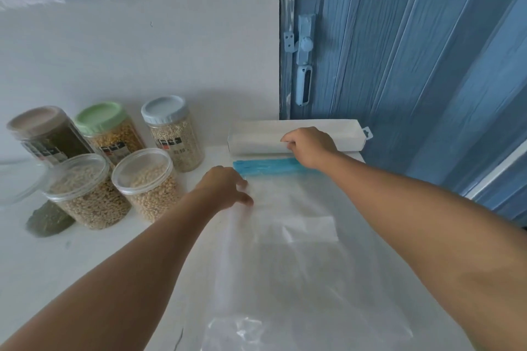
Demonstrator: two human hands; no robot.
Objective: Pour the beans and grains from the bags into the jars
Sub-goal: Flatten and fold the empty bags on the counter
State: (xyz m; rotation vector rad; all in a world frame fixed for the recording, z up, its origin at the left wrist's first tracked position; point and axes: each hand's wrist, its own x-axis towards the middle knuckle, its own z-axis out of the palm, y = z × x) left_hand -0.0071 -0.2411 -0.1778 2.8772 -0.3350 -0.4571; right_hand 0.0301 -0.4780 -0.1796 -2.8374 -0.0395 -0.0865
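On the counter before you, the empty zip bag (291, 236) lay flat, long axis running away; your left hand (225, 188) pressed its near-left edge, your right hand (308, 147) pinched the white box (256, 137) beyond its blue seal (265, 166).

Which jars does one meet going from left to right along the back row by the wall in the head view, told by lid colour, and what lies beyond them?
Brown-lidded jar → green-lidded jar → pale blue-lidded jar → long white box → right hand on the box.
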